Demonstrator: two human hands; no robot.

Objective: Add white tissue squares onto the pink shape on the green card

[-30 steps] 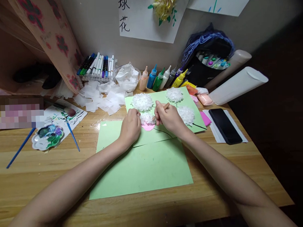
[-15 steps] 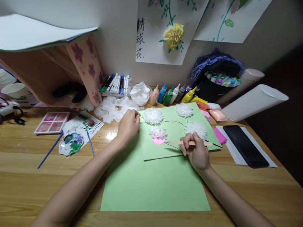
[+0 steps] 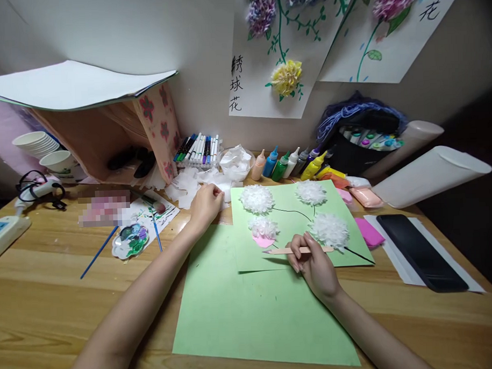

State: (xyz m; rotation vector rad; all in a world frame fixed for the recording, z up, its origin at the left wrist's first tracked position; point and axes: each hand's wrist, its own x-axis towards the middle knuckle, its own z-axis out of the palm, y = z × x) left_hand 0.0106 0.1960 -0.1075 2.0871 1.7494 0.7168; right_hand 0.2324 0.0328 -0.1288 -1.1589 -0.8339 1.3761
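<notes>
My right hand (image 3: 316,263) grips a flat wooden craft stick (image 3: 278,251), held level above a green card (image 3: 289,261). Its left tip points toward a small pink paper circle (image 3: 263,241) partly covered by white tissue petals (image 3: 264,226). Three fuller white tissue flowers (image 3: 256,198) stand on the same card, with thin black stem lines between some of them. My left hand (image 3: 206,206) is closed, fingertips together, just off the card's upper left edge beside loose white tissue pieces (image 3: 185,185). What those fingers hold, if anything, is too small to make out.
A larger green sheet (image 3: 259,324) lies under the card. Behind stand paint bottles (image 3: 283,167), a bowl of tissue (image 3: 236,163) and markers (image 3: 198,149). A paint palette (image 3: 130,241) and brushes lie left; a phone (image 3: 421,253) lies right.
The view has shifted, so the scene sits lower and further right. My left hand has moved away from the card's edge toward the tissue pieces. My right hand still holds the craft stick.
</notes>
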